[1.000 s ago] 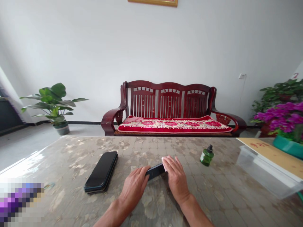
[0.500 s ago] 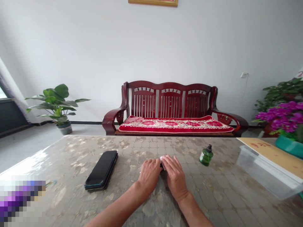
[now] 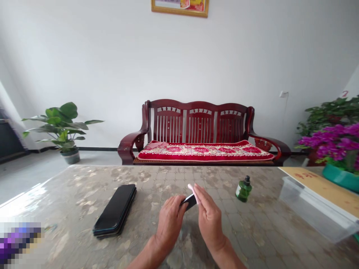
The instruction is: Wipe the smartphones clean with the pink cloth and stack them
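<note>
My left hand (image 3: 170, 216) is closed around one end of a phone (image 3: 190, 202), a thin dark slab with a pale edge, held tilted above the table. At its far end, my right hand (image 3: 209, 209) presses a small pale pink-white cloth (image 3: 192, 188) against it, fingers stretched together over the cloth. Most of the cloth is hidden by those fingers. Left of my hands lies a stack of black phones (image 3: 114, 210). A green bottle with a black pump top (image 3: 244, 189) stands upright to the right.
The table (image 3: 151, 179) has a glossy, patterned cover. On its right side a clear plastic box (image 3: 308, 213) carries a tan board (image 3: 322, 183), near purple flowers (image 3: 333, 140) in a teal pot. A blurred purple item (image 3: 19, 241) lies at left. Behind stands a wooden bench (image 3: 202, 119).
My hands have drawn slightly apart, and the phone between them has tilted up into clearer view. The camera view has tipped upward a little. The bottle and phone stack stay in place.
</note>
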Demonstrator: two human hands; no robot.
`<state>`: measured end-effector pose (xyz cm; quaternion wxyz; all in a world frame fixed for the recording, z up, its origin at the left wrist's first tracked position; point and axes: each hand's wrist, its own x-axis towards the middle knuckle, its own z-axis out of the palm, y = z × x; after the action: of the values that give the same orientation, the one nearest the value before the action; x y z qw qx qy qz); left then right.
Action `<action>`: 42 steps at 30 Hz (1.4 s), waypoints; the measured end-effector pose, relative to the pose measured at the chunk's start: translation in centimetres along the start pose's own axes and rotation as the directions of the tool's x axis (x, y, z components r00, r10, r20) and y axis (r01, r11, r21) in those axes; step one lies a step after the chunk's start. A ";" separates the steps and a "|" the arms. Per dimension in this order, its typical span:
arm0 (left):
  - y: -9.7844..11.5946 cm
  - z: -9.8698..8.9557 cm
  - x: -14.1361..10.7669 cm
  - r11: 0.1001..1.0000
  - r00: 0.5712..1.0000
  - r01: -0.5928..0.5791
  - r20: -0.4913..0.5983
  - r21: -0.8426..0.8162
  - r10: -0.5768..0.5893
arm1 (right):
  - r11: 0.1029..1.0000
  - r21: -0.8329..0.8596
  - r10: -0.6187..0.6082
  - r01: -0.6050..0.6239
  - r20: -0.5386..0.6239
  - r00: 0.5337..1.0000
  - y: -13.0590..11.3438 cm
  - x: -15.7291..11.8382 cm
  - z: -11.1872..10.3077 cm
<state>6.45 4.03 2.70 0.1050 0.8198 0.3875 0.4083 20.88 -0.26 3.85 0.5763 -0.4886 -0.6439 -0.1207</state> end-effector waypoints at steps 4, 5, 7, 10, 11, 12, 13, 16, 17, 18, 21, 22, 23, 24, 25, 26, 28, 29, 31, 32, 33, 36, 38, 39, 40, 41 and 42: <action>-0.8 0.0 -1.3 0.987 0.996 -0.002 -0.091 -0.161 -0.013 | 0.978 -0.088 -0.179 0.190 0.123 0.976 -0.9 0.1 -0.5; -0.9 0.0 -1.5 0.984 0.994 -0.001 -0.110 -0.181 -0.019 | 0.971 -0.102 -0.201 0.217 0.145 0.969 -0.7 0.1 -0.6; -1.0 -0.1 -1.8 0.978 0.986 0.016 -0.159 -0.206 -0.049 | 0.963 -0.127 -0.218 0.238 0.154 0.964 -0.2 0.1 -0.7; -1.4 -0.2 -2.0 0.971 0.967 0.063 -0.228 -0.232 -0.117 | 0.956 -0.180 -0.211 0.231 0.124 0.970 0.7 0.1 -0.8; -1.5 -0.1 -2.0 0.968 0.961 0.074 -0.242 -0.241 -0.134 | 0.954 -0.198 -0.206 0.227 0.120 0.971 0.9 0.2 -0.8; -1.5 -0.1 -2.0 0.965 0.958 0.081 -0.248 -0.251 -0.145 | 0.951 -0.212 -0.203 0.224 0.117 0.972 0.9 0.2 -0.8; -1.6 0.0 -2.0 0.962 0.957 0.084 -0.249 -0.261 -0.151 | 0.949 -0.219 -0.204 0.225 0.118 0.972 0.8 0.2 -0.8; -1.5 0.2 -2.1 0.952 0.958 0.075 -0.244 -0.296 -0.151 | 0.946 -0.217 -0.219 0.242 0.124 0.968 -0.1 0.2 -0.7; -1.4 0.2 -2.1 0.949 0.958 0.069 -0.246 -0.309 -0.150 | 0.943 -0.216 -0.229 0.253 0.133 0.964 -0.5 0.3 -0.6; -1.3 0.2 -2.2 0.945 0.957 0.064 -0.248 -0.321 -0.149 | 0.940 -0.215 -0.239 0.266 0.144 0.960 -0.7 0.3 -0.6; -1.3 0.2 -2.1 0.937 0.952 0.069 -0.257 -0.343 -0.164 | 0.925 -0.231 -0.265 0.301 0.174 0.948 -0.9 0.6 -0.8; -1.3 0.2 -2.1 0.935 0.950 0.078 -0.260 -0.345 -0.175 | 0.921 -0.241 -0.268 0.305 0.175 0.947 -0.8 0.7 -0.9; -1.3 0.1 -2.1 0.934 0.948 0.088 -0.258 -0.346 -0.185 | 0.918 -0.252 -0.269 0.306 0.170 0.948 -0.6 0.8 -1.0; -1.4 0.1 -2.0 0.933 0.947 0.098 -0.254 -0.347 -0.194 | 0.917 -0.261 -0.268 0.303 0.162 0.950 -0.4 0.9 -1.0; -1.5 0.1 -2.0 0.931 0.947 0.106 -0.250 -0.350 -0.202 | 0.916 -0.266 -0.269 0.301 0.150 0.951 -0.3 0.9 -1.0; -1.5 0.1 -2.0 0.929 0.947 0.111 -0.244 -0.354 -0.206 | 0.916 -0.268 -0.269 0.299 0.143 0.953 -0.2 0.9 -1.0; -1.6 0.2 -2.0 0.924 0.948 0.113 -0.239 -0.364 -0.210 | 0.918 -0.262 -0.268 0.297 0.141 0.953 -0.4 0.8 -0.8; -1.6 0.2 -2.1 0.922 0.948 0.112 -0.238 -0.370 -0.210 | 0.919 -0.256 -0.270 0.300 0.146 0.952 -0.6 0.7 -0.7; -1.6 0.3 -2.1 0.917 0.950 0.106 -0.235 -0.384 -0.208 | 0.919 -0.241 -0.278 0.311 0.163 0.947 -0.9 0.5 -0.4; -1.6 0.2 -2.0 0.914 0.950 0.105 -0.231 -0.391 -0.208 | 0.918 -0.235 -0.284 0.319 0.172 0.943 -1.1 0.4 -0.4; -1.5 0.2 -2.0 0.911 0.951 0.103 -0.230 -0.398 -0.208 | 0.916 -0.233 -0.289 0.326 0.178 0.941 -1.1 0.5 -0.4; -1.5 0.1 -2.0 0.905 0.946 0.115 -0.232 -0.410 -0.225 | 0.913 -0.251 -0.284 0.322 0.177 0.942 -0.8 0.7 -0.6; -1.4 0.0 -2.0 0.902 0.941 0.131 -0.234 -0.411 -0.243 | 0.911 -0.267 -0.280 0.315 0.162 0.946 -0.5 1.0 -0.8; -1.3 0.0 -2.0 0.901 0.939 0.140 -0.232 -0.411 -0.252 | 0.910 -0.272 -0.279 0.313 0.156 0.947 -0.4 1.1 -0.9; -1.2 0.0 -2.0 0.898 0.938 0.151 -0.228 -0.413 -0.262 | 0.910 -0.274 -0.280 0.312 0.150 0.948 -0.3 1.1 -0.9; -1.1 0.1 -2.0 0.895 0.936 0.160 -0.223 -0.415 -0.271 | 0.910 -0.275 -0.281 0.311 0.143 0.949 -0.4 1.1 -0.9; -1.1 0.1 -2.1 0.891 0.935 0.169 -0.216 -0.421 -0.280 | 0.911 -0.273 -0.281 0.309 0.139 0.950 -0.6 1.0 -0.9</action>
<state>5.22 3.28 0.88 0.2612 0.6671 0.4005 0.5713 21.12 -0.68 5.22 0.4412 -0.4704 -0.7126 -0.2762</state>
